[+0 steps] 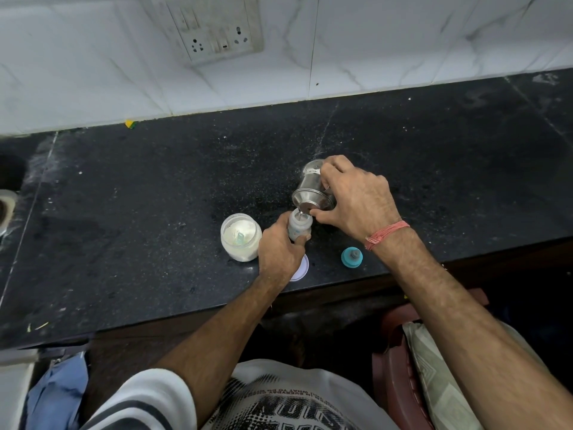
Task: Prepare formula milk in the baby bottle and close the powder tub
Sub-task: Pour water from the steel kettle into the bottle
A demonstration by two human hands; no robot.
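Note:
A small clear baby bottle (pixel 298 227) stands open on the black counter, gripped by my left hand (pixel 280 251). My right hand (pixel 356 197) tilts a steel cup (pixel 311 189) over the bottle's mouth, and a thin stream of liquid runs in. Left of the bottle stands the open powder tub (pixel 241 241), holding white powder and a pale green scoop. Its white lid (pixel 300 268) lies flat near the counter's front edge, partly hidden under my left wrist. The bottle's teal cap with grey teat (pixel 352 257) rests on the counter to the right.
The black stone counter (pixel 155 228) meets a white tiled wall with a socket plate (pixel 214 26). A dark sink edge (pixel 6 193) shows at far left. A maroon plastic chair (pixel 400 361) stands below the counter's front edge at right.

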